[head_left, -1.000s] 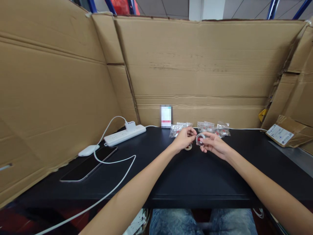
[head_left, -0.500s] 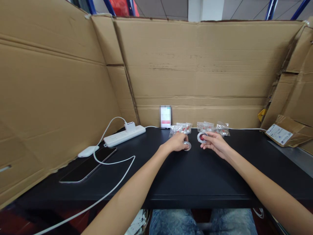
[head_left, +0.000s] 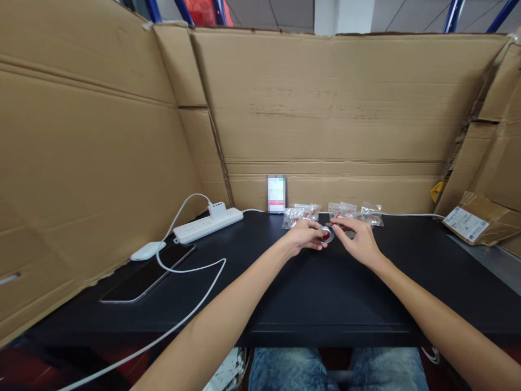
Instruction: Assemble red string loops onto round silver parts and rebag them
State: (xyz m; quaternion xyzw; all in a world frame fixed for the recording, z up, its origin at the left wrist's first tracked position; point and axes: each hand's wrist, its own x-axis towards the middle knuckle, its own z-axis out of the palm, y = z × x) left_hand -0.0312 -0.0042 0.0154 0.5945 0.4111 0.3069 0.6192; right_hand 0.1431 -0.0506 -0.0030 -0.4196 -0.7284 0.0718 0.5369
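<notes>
My left hand [head_left: 306, 237] is closed on a small round silver ring with a red centre [head_left: 326, 235], held just above the black table between thumb and fingers. Close on its right, my right hand [head_left: 360, 243] has thumb and fingertips together by the ring's upper edge. Whatever lies in that pinch is too small to make out. Part of a grey disc [head_left: 349, 234] shows between the right thumb and palm; I cannot tell whether it is held. Behind the hands lie clear plastic bags with red bits [head_left: 302, 215] and more such bags [head_left: 370, 214].
A phone with a lit screen [head_left: 277, 194] leans on the cardboard wall [head_left: 325, 125]. To the left are a white power strip [head_left: 207, 225], a white cable [head_left: 211, 282], a white charger [head_left: 147, 251] and a dark phone [head_left: 148, 274]. A brown labelled parcel [head_left: 484, 220] sits at right.
The ring with red in it, earlier in my right hand, is now in my left. The left hand has lifted and moved right. My right fingertips have come to the ring's upper edge.
</notes>
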